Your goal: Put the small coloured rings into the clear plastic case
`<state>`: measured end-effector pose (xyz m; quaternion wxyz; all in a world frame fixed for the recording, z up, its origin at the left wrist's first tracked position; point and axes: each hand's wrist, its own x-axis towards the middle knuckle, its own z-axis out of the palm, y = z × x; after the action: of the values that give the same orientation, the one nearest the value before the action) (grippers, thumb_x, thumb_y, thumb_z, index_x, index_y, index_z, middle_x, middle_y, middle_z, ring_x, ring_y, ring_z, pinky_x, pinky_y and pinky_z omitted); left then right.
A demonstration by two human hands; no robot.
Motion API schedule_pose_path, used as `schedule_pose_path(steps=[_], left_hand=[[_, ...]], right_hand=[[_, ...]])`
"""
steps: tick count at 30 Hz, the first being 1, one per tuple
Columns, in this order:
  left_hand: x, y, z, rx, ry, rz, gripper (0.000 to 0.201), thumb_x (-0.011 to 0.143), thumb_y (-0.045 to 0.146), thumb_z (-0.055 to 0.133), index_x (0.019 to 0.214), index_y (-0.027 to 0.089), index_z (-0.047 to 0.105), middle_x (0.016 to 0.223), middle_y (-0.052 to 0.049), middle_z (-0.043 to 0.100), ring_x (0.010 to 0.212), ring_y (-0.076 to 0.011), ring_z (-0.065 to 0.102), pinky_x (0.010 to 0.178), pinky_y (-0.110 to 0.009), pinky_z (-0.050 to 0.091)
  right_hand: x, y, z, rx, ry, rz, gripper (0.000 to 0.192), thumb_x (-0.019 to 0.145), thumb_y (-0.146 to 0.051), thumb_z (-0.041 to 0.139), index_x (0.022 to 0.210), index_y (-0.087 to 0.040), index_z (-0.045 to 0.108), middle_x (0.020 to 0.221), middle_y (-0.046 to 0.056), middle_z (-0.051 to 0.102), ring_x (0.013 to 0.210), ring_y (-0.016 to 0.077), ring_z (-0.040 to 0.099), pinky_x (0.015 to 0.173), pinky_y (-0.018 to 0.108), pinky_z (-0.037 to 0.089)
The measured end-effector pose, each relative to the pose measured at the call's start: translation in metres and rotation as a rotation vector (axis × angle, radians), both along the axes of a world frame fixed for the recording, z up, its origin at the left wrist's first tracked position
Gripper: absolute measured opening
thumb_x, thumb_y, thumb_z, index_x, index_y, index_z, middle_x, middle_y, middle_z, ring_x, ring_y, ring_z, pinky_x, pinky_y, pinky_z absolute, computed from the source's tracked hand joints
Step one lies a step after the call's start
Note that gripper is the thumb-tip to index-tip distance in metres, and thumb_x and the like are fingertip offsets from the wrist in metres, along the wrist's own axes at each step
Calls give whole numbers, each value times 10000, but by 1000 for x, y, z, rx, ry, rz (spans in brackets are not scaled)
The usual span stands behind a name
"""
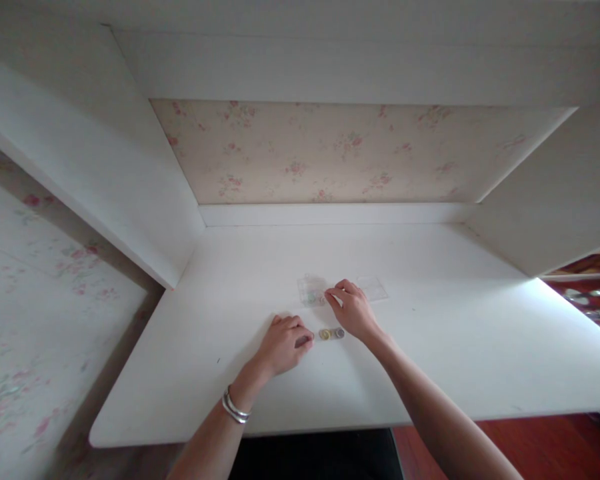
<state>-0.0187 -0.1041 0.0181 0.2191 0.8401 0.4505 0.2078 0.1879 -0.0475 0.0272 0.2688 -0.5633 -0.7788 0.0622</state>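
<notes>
head camera looks down over white desk [430, 347].

Both forearms come into view bare, with no sleeves showing anywhere along them. The left hand [284, 345] has a silver bangle [235, 408] at the wrist, thin and shiny, seemingly two or three slim rings lying together. The right hand [353, 310] shows no ring, watch or band at its wrist.

No legible txt anywhere.
</notes>
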Motion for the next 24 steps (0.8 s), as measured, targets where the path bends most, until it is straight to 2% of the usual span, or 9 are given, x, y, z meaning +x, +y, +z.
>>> schedule_pose_path(steps=[4,11,15,19,24], left_hand=[[0,0,1,0,1,-13,142,850,283,551,802,247,680,830,-15,640,833,-173,546,814,-360,328],[1,5,-3,-12,-13,-14,120,828,294,594,755,243,673,757,-4,635,800,-169,549,768,-341,334],[1,8,-4,-69,-93,23,145,841,299,573,758,222,664,780,-13,637,775,-155,570,771,-319,371],[5,13,-1,-150,-228,75,204,884,302,491,799,197,643,828,-41,617,732,-140,571,698,-270,430],[25,25,8,-46,-214,102,174,886,274,490,823,199,634,854,-48,598,805,-157,569,734,-270,450]], right_hand=[[-3,1,0,-41,-22,-1,226,878,-305,487,855,-257,707,857,41,597,802,163,538,739,299,386],[23,-11,-13,-123,222,-128,289,861,-366,448,849,-235,705,847,34,603,731,146,567,675,269,424],[39,-29,-29,-198,329,-194,314,842,-412,451,831,-226,705,833,36,607,700,150,577,646,273,441],[43,-45,-36,-191,389,-220,343,859,-442,437,844,-218,697,844,46,605,676,145,569,628,267,440],[41,-49,-34,-155,393,-213,363,873,-450,422,829,-214,694,827,45,596,632,133,552,589,254,430]])
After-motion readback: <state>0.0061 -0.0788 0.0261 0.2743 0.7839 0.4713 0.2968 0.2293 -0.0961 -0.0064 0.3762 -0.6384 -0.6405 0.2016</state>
